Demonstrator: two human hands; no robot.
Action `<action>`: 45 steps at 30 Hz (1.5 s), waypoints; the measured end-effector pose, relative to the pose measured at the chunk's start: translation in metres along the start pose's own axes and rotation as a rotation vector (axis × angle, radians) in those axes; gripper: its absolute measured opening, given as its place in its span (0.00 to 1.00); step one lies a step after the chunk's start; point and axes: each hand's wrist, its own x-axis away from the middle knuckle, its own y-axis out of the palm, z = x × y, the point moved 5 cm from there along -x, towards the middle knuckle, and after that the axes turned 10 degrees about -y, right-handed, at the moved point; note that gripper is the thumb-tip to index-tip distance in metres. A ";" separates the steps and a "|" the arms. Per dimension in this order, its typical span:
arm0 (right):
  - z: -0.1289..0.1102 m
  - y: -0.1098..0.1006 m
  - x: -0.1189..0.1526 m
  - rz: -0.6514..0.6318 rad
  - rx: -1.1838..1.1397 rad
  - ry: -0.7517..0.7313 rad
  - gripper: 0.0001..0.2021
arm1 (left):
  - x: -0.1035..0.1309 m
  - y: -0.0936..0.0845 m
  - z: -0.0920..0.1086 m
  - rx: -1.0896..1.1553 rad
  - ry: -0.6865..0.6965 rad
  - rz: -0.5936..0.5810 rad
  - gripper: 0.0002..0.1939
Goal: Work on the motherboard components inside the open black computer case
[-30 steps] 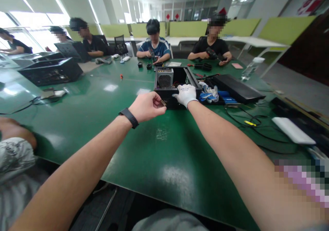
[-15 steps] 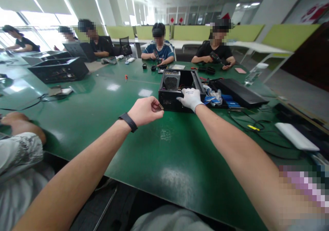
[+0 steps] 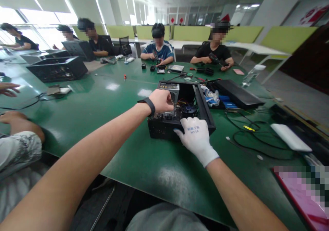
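An open black computer case (image 3: 164, 130) lies on the green table (image 3: 133, 155), its inside facing up. Inside it show a power supply (image 3: 168, 86), a round black fan (image 3: 189, 110) and some thin wires. My left hand (image 3: 161, 101), bare with a dark wristband, is over the left part of the case; its fingers pinch a small thin piece, too small to name. My right hand (image 3: 196, 135), in a white glove, grips the near edge of the case, with the thumb on the front wall.
Right of the case are blue and white gloves (image 3: 212, 97), a black panel (image 3: 233, 93), cables and a white box (image 3: 291, 137). A pink-red object (image 3: 295, 193) lies near right. Several people sit around the table; a hand (image 3: 9, 89) shows at far left.
The case has come nearer to me and now shows more of its inside. My right hand moved back with it. My left hand moved right and up, over the case.
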 end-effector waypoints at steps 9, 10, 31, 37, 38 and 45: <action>-0.032 -0.032 0.088 -0.004 -0.095 -0.052 0.12 | 0.006 0.091 0.029 -0.422 0.065 -0.429 0.25; -0.034 -0.033 0.094 -0.008 -0.110 -0.048 0.12 | 0.008 0.100 0.031 -0.445 0.069 -0.464 0.26; -0.037 -0.034 0.117 0.046 -0.193 -0.044 0.11 | 0.014 0.132 0.026 -0.551 0.008 -0.631 0.29; -0.037 -0.033 0.118 0.061 -0.179 -0.045 0.11 | 0.008 0.139 0.023 -0.561 0.019 -0.622 0.29; -0.037 -0.033 0.117 0.058 -0.177 -0.050 0.10 | 0.008 0.140 0.023 -0.566 0.021 -0.621 0.29; -0.036 -0.035 0.113 0.024 -0.175 -0.077 0.10 | 0.010 0.135 0.026 -0.590 0.018 -0.610 0.29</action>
